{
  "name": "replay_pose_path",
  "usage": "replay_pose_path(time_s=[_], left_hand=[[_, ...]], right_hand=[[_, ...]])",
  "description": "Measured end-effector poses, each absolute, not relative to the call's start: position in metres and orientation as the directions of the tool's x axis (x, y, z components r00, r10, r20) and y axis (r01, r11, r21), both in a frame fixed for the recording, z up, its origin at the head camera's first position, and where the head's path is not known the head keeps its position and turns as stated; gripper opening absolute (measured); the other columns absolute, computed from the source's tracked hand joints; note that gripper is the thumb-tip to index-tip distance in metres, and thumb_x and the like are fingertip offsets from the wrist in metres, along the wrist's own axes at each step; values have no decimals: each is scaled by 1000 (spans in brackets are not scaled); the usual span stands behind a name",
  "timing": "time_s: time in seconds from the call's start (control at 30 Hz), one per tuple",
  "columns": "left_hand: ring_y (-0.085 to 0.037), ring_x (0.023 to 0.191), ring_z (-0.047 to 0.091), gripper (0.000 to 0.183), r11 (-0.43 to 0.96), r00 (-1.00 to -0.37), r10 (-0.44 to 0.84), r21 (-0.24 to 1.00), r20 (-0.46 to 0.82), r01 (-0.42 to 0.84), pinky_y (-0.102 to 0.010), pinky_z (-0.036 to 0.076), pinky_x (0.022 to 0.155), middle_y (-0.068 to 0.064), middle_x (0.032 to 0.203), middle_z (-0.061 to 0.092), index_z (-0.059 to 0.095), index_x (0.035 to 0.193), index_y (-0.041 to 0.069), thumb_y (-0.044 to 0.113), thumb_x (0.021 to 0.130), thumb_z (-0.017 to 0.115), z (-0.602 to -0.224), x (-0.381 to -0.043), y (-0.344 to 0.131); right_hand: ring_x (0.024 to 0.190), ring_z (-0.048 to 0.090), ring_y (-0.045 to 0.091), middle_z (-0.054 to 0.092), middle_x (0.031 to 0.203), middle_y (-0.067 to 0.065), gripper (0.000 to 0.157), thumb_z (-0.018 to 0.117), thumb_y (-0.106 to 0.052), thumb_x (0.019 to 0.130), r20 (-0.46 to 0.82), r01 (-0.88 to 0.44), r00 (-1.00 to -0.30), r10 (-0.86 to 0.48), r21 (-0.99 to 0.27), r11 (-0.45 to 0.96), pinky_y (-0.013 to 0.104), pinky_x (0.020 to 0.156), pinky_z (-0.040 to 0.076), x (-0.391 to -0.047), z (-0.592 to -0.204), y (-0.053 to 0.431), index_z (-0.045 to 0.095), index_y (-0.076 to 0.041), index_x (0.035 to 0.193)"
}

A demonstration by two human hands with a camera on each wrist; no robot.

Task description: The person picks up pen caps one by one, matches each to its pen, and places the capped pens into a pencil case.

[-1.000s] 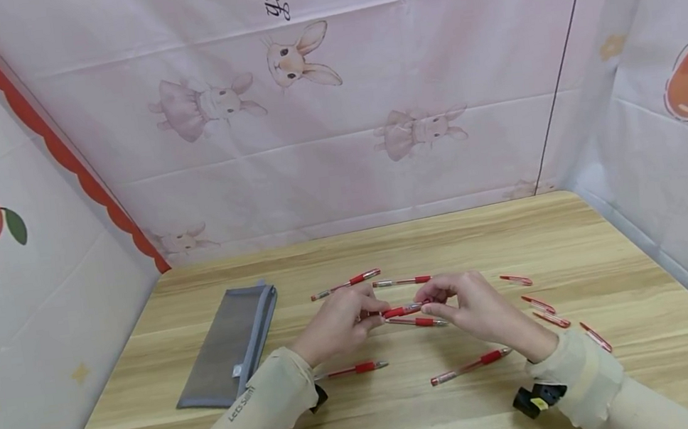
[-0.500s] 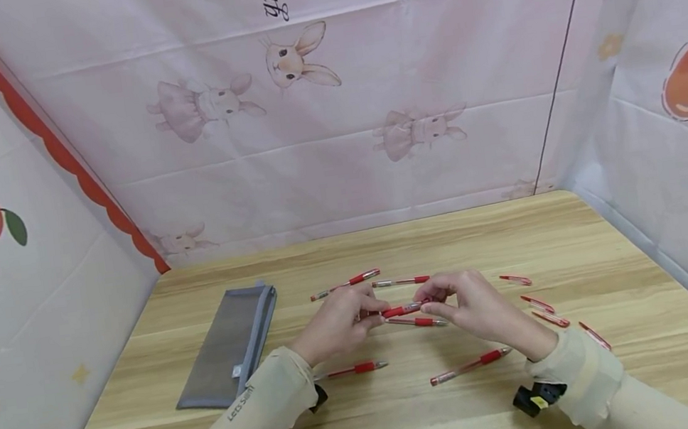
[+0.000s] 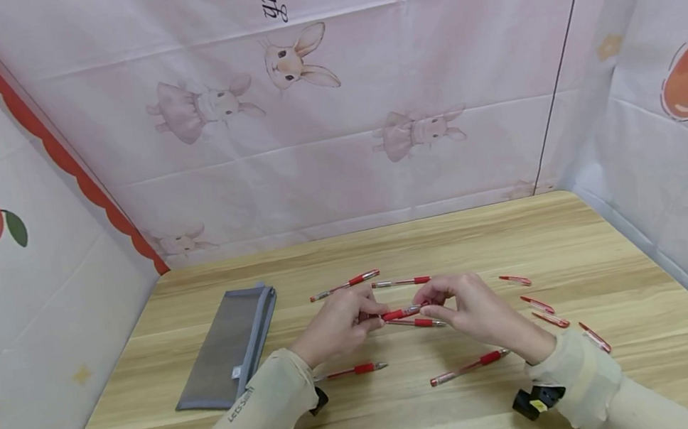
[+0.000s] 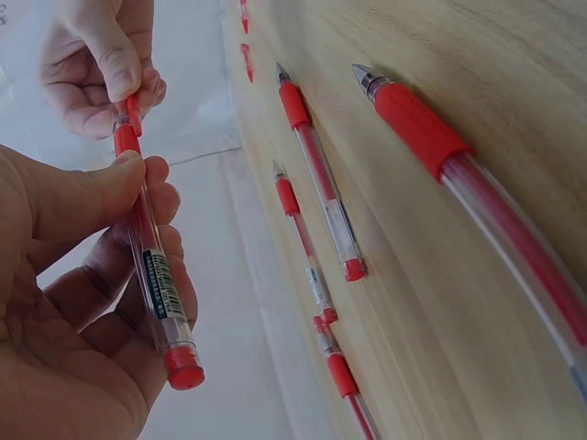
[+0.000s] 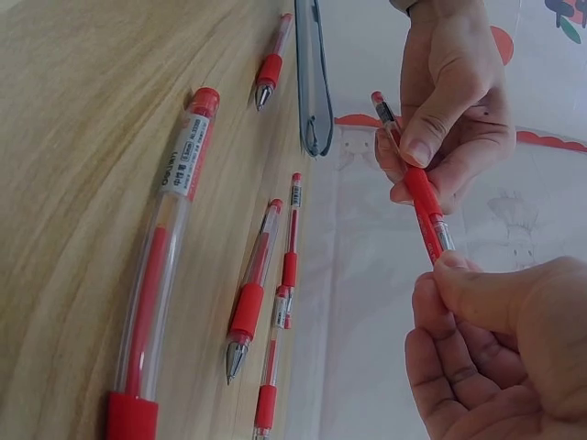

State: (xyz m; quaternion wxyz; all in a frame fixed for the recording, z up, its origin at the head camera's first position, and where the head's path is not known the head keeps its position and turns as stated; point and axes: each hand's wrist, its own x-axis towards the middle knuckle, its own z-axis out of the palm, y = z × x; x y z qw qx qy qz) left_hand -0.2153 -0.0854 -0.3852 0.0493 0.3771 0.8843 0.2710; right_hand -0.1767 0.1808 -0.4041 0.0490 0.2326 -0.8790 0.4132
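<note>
Hardly anything has moved since a second ago; at most the red gel pen [image 3: 398,314] has dipped a touch between the left hand [image 3: 339,322] and the right hand [image 3: 477,311]. From where I stand, the left pinches the barrel between thumb and fingers, and the right pinches the tip end, where the cap's red clip [image 4: 135,117] shows. Whether that cap is going on or coming off, I can't tell; either way, keep it in line with the barrel and work straight along it, without tilting. Just under the hands, a bare-tipped pen [image 3: 423,322] on the tabletop [image 3: 408,421] is likeliest to get bumped. Beyond lie two more pens [image 3: 361,278]; nearer the person, another two [image 3: 363,368], one partly behind the left sleeve [image 3: 275,387]. Four loose caps [image 3: 550,320] lie off right, a grey mesh pouch [image 3: 224,343] off left.
</note>
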Motion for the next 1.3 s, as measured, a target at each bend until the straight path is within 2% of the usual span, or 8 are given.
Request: replay_pose_path(time_s=[0.43,0.67,0.93,1.3], left_hand=[[-8,73,52,21,524,-697,708,576,116,628,-22,44,66,4,91,66,83,119,6,6,98,76,-385,-217,-85],[-10,68,48,21,541,-705,699,559,117,629,-22,41,63,5,89,65,84,118,8,9,98,78,-384,-216,-86],[-9,77,54,11,573,-696,710,484,110,661,-23,50,70,5,97,70,84,109,12,14,100,76,-384,-216,-83],[-10,89,60,17,569,-692,717,499,90,654,-23,53,80,0,109,74,82,115,8,15,104,71,-389,-216,-81]], right_hand=[[84,66,5,78,95,-5,9,79,-12,97,305,-469,-879,-366,-694,547,25,76,56,-176,-407,183,80,-16,105],[84,66,6,78,97,-7,11,80,-11,97,300,-460,-883,-360,-700,546,26,76,57,-177,-407,182,80,-17,106],[82,65,5,78,94,-5,10,79,-9,97,282,-450,-886,-367,-710,541,24,71,55,-177,-408,183,80,-14,105],[83,65,6,79,95,-5,10,78,-8,97,279,-442,-891,-358,-716,540,26,71,55,-177,-410,183,80,-15,105]])
